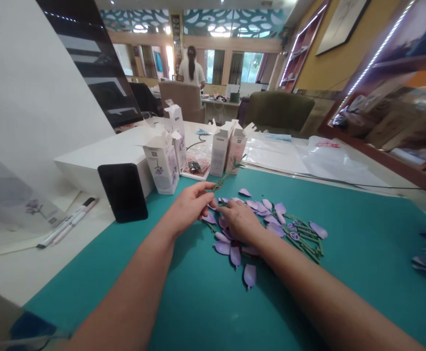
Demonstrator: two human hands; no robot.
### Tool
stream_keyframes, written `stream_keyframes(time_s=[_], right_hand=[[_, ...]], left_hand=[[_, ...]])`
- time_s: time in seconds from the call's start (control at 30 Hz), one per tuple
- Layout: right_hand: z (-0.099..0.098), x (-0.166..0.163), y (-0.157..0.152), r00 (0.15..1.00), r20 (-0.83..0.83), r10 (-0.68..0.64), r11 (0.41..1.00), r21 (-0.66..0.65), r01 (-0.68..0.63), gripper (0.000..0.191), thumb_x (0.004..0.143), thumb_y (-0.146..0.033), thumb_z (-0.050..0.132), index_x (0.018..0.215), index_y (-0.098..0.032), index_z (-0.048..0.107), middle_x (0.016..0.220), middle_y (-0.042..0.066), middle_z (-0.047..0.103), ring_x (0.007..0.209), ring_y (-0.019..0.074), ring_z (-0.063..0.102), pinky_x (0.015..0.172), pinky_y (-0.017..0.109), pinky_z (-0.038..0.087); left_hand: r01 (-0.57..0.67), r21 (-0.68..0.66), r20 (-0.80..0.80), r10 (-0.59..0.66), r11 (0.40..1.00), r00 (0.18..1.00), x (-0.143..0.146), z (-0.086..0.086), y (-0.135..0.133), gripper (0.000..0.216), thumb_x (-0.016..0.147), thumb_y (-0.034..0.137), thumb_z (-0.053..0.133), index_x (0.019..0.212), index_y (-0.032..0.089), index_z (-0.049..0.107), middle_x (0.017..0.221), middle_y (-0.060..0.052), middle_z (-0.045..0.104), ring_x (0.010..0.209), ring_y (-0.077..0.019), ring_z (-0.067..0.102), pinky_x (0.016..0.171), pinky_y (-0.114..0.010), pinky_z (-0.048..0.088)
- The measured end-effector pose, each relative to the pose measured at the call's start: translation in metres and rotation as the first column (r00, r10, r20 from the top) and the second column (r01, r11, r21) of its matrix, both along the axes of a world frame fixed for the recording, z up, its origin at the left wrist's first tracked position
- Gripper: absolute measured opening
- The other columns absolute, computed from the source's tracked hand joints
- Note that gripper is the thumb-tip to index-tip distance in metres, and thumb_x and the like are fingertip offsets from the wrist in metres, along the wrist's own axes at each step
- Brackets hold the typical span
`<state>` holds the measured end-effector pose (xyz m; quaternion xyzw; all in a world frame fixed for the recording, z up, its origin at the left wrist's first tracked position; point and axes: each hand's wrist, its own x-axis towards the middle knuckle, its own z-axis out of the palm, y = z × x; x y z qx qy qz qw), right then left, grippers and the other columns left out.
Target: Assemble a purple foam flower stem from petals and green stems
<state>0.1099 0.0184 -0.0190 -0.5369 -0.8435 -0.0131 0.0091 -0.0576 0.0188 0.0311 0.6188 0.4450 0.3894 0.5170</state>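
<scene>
While your left hand (188,205) pinches a green stem (219,184) between thumb and fingers, the leafy end of the stem points up and away, to the right of that hand. Your right hand (241,222) is just beside the left, palm down, with its fingertips at the petals near the stem's lower end; whether these fingers grasp anything you cannot tell, as the hand itself covers the contact.

Locate the loose purple petals (274,229) around and under your right hand, with one separate petal on your side of it. To the right of the same hand, find a bundle of cut green stalks (311,240) and, at its near-hand end, round purple discs (294,236). All of these parts lie on the teal mat (202,297) below both hands.

To the left of your left hand, note a black tablet (123,193) propped upright and, farther left, two pens (68,223). Beyond your left hand stands an opened flower-print carton (162,168); beyond both hands stand a white carton (220,152) and a pink carton (236,147), flaps raised.
</scene>
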Motion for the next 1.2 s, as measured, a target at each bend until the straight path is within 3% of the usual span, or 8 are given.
stream_keyframes(time_s=[0.17,0.3,0.4,0.57,0.77,1.03,1.2], right_hand=[[0.007,0.015,-0.002,0.998,-0.06,-0.018,0.999,0.029,0.02,0.046,0.083,-0.013,0.047,0.126,-0.026,0.056,0.107,0.011,0.058,0.094,0.0237,0.052,0.081,0.033,0.038],[0.013,0.059,-0.006,0.983,-0.107,-0.148,0.982,0.101,0.159,0.044,0.085,-0.011,0.041,0.122,-0.024,0.061,0.104,0.011,0.061,0.091,0.0228,0.053,0.079,0.032,0.038],[0.015,0.098,-0.013,0.949,-0.136,-0.284,0.95,0.093,0.298,0.04,0.089,-0.013,0.037,0.117,-0.021,0.065,0.1,0.011,0.063,0.091,0.0225,0.054,0.079,0.031,0.038],[0.012,0.137,-0.03,0.919,-0.134,-0.37,0.925,0.041,0.378,0.041,0.091,-0.014,0.034,0.116,-0.021,0.065,0.097,0.01,0.065,0.088,0.0223,0.055,0.075,0.03,0.038],[-0.004,0.133,-0.053,0.96,-0.056,-0.275,0.958,0.065,0.278,0.042,0.086,-0.009,0.039,0.118,-0.02,0.064,0.102,0.011,0.064,0.086,0.0222,0.052,0.074,0.031,0.036],[-0.01,0.115,-0.065,0.978,-0.107,-0.178,0.984,-0.004,0.178,0.042,0.083,-0.007,0.042,0.115,-0.022,0.064,0.099,0.009,0.061,0.084,0.021,0.048,0.076,0.032,0.034],[-0.008,0.135,-0.057,0.944,-0.158,-0.29,0.951,0.067,0.303,0.046,0.084,-0.006,0.039,0.123,-0.019,0.06,0.105,0.012,0.061,0.088,0.0224,0.049,0.077,0.032,0.034]], left_hand=[[0.013,0.009,-0.019,-0.013,1.0,1.0,0.001,-0.002,0.002,0.044,0.08,0.03,0.053,0.12,0.012,0.05,0.075,-0.001,0.061,0.049,-0.0068,0.047,0.042,-0.019,0.037],[0.028,0.008,-0.05,-0.028,1.0,0.998,0.001,-0.003,0.002,0.047,0.078,0.034,0.054,0.12,0.013,0.051,0.076,-0.001,0.061,0.05,-0.0078,0.048,0.043,-0.02,0.038],[0.041,0.012,-0.074,-0.04,0.999,0.996,0.002,-0.004,0.002,0.048,0.078,0.038,0.054,0.119,0.013,0.051,0.076,-0.001,0.062,0.051,-0.0084,0.048,0.044,-0.021,0.038],[0.034,0.01,-0.117,-0.033,0.999,0.993,0.006,-0.006,0.002,0.049,0.077,0.039,0.054,0.119,0.013,0.052,0.076,-0.002,0.061,0.05,-0.0087,0.047,0.044,-0.021,0.038],[0.05,0.004,-0.147,-0.049,0.999,0.988,0.01,-0.007,0.003,0.051,0.077,0.041,0.055,0.119,0.013,0.052,0.076,-0.002,0.061,0.051,-0.0091,0.047,0.045,-0.022,0.038],[0.016,-0.023,-0.178,-0.02,1.0,0.984,0.015,-0.006,0.0,0.053,0.074,0.044,0.057,0.118,0.013,0.053,0.074,-0.001,0.061,0.051,-0.0097,0.047,0.045,-0.022,0.038],[0.03,-0.018,-0.197,-0.033,0.999,0.98,0.017,-0.007,0.0,0.051,0.075,0.044,0.057,0.117,0.014,0.054,0.074,-0.001,0.061,0.052,-0.0099,0.048,0.045,-0.022,0.038]])
